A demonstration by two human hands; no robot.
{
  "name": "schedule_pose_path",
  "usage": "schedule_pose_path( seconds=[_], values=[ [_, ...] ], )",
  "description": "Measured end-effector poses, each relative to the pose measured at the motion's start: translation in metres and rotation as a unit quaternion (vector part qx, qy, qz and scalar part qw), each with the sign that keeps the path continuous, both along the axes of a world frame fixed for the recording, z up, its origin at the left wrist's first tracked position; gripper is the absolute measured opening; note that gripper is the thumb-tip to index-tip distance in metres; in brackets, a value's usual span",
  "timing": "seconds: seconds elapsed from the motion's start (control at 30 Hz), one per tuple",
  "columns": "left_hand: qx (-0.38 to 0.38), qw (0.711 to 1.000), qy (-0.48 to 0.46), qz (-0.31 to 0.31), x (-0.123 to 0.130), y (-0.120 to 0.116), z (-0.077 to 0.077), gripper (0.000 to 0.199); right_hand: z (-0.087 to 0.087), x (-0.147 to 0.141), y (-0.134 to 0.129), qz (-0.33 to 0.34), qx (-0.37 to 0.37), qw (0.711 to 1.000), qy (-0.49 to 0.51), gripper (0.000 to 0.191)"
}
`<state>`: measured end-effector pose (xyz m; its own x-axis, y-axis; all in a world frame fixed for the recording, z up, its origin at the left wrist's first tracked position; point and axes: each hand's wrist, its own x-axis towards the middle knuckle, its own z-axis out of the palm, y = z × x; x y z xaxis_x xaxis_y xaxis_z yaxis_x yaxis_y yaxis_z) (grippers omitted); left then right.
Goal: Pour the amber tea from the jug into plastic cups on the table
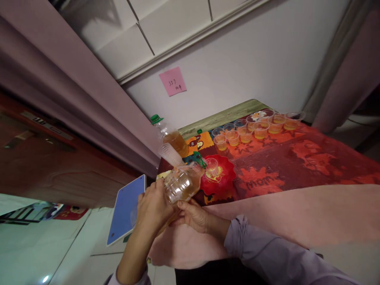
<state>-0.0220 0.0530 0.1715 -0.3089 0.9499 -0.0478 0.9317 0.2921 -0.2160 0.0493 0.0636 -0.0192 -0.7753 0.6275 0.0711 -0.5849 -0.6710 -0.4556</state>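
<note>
A large clear bottle of pale yellow liquid lies tilted between both hands, its neck toward a clear cup on a red scalloped plate. My left hand is wrapped round the bottle's left side. My right hand grips it from below, thumb on its side. A green strap hangs at the bottle's neck. Behind it stand a stack of clear cups and a second bottle with a green cap. Whether liquid is flowing cannot be made out.
Rows of clear cups, several with yellow liquid, stand along the table's back. A loose green cap lies near the back edge. A blue board is left of the table. Pink cloth hangs along the front.
</note>
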Motion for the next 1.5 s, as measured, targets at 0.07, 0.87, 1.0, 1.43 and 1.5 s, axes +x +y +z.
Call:
schedule_pose_path(
  seconds=[0.07,0.87,1.0,1.43,1.5],
  values=[
    [-0.001,1.0,0.0,0.001,0.001,0.001,0.001,0.052,0.001,0.0,0.0,-0.001,-0.005,1.0,0.001,0.075],
    [0.002,1.0,0.017,-0.016,0.001,0.002,-0.002,0.054,0.006,0.002,0.001,-0.001,-0.013,1.0,0.012,0.072],
    [-0.004,1.0,0.015,-0.011,0.001,0.002,-0.002,0.059,0.005,0.002,0.001,-0.001,-0.008,1.0,0.014,0.073],
    [-0.041,0.999,0.018,0.012,0.011,0.002,0.007,0.056,0.002,0.0,0.002,0.003,-0.016,1.0,0.021,0.074],
    [-0.039,0.999,0.019,0.011,0.01,0.002,0.007,0.053,0.003,0.001,0.001,0.003,-0.017,1.0,0.02,0.074]
  ],
)
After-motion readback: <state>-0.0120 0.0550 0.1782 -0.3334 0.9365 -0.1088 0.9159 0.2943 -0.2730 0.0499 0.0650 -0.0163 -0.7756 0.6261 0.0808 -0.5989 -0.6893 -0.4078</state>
